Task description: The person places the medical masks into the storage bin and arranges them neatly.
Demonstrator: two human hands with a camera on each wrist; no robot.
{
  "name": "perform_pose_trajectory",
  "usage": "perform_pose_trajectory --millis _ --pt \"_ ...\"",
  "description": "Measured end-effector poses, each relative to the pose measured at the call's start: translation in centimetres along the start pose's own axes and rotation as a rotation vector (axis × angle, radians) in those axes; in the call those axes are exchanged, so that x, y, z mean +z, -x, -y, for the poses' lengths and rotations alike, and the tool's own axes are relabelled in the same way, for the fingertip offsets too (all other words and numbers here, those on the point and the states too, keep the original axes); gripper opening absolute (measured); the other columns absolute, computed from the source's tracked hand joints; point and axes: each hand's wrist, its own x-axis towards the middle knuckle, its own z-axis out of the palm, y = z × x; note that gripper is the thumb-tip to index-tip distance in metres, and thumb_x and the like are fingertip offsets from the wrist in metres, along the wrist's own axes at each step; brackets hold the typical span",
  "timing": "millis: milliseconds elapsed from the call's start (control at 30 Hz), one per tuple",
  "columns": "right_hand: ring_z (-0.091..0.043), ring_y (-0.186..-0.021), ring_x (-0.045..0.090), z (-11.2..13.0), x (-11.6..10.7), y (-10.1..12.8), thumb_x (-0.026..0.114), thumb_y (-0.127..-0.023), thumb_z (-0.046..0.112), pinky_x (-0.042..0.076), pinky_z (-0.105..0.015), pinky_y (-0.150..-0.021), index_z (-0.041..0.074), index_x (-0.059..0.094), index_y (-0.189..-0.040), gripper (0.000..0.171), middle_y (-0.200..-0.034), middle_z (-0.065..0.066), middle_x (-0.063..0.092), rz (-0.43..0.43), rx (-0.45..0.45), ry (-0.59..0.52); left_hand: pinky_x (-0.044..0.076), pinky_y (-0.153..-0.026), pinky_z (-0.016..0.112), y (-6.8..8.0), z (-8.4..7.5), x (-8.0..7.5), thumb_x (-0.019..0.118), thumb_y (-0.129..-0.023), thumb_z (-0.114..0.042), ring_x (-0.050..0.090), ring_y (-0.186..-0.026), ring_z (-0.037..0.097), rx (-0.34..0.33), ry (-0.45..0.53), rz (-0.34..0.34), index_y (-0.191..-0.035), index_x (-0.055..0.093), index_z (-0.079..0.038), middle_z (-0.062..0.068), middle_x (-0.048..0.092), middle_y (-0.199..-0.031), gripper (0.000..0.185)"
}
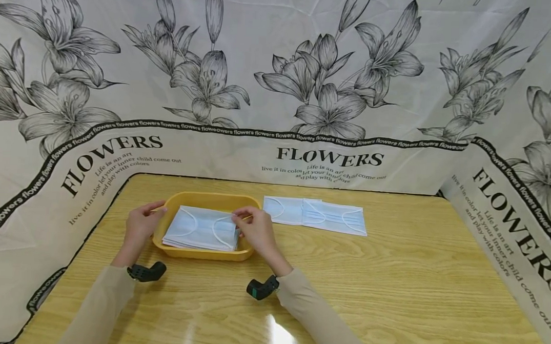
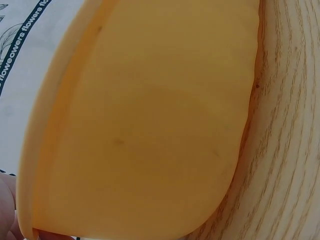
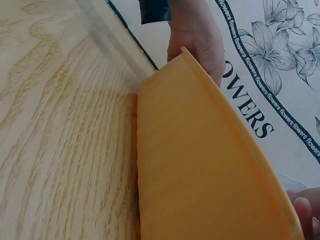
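A yellow plastic basket [image 1: 202,254] stands on the table with a stack of light blue face masks [image 1: 203,229] inside, white ear loops lying on the top one. At the basket's left end, my left hand [image 1: 141,225] holds the rim. The right wrist view shows this left hand [image 3: 197,45] at the basket's far end. My right hand [image 1: 256,231] reaches over the right side of the basket and pinches the top mask's upper right corner between thumb and fingers. In the right wrist view, only some fingertips [image 3: 304,212] show past the rim.
Two more face masks [image 1: 333,217] lie overlapping on the wooden table [image 1: 390,290], just right of the basket. A white cloth [image 1: 239,160] with printed flowers and lettering hangs around the back and sides. Dark wrist cameras [image 1: 262,288] sit below both hands.
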Motion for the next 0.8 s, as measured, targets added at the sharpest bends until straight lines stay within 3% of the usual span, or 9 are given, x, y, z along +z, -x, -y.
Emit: perform_pose_trajectory --millis 67,300,500,800 --pt "-0.033 -0.063 0.065 -0.08 0.11 -0.01 0.068 -0.089 0.012 0.051 -0.024 -0.049 0.003 0.071 -0.097 0.013 -0.088 -0.013 0.071 -0.017 -0.005 0.005 0.044 -0.061 0.013 -0.02 0.03 0.01 0.056 -0.097 -0.030 0.058 -0.100 0.021 0.009 -0.001 -0.002 -0.134 0.058 -0.009 0.020 0.058 -0.126 0.043" --pt "-0.033 -0.062 0.066 -0.30 0.35 -0.04 0.070 -0.088 0.012 0.053 -0.029 -0.048 0.003 0.071 -0.095 0.011 -0.084 -0.013 0.070 -0.052 -0.003 0.001 0.043 -0.061 0.011 -0.19 0.30 0.05 0.055 -0.097 -0.031 0.057 -0.107 0.024 0.001 0.013 0.010 -0.135 0.056 -0.009 0.020 0.056 -0.129 0.044" --pt "-0.029 -0.057 0.064 -0.50 0.52 0.05 0.071 -0.087 0.013 0.050 -0.023 -0.046 0.004 0.071 -0.093 0.011 -0.080 -0.011 0.068 -0.070 -0.018 0.031 0.044 -0.062 0.012 -0.24 0.42 0.09 0.055 -0.097 -0.031 0.056 -0.109 0.025 0.002 0.021 0.013 -0.136 0.056 -0.009 0.020 0.055 -0.131 0.044" --pt "-0.021 -0.059 0.065 -0.49 0.58 0.30 0.072 -0.086 0.014 0.050 -0.023 -0.046 0.005 0.071 -0.090 0.010 -0.078 -0.010 0.068 -0.078 -0.038 0.047 0.045 -0.062 0.012 -0.20 0.54 0.03 0.056 -0.096 -0.033 0.058 -0.102 0.020 0.012 0.039 0.022 -0.136 0.056 -0.010 0.020 0.056 -0.130 0.046"
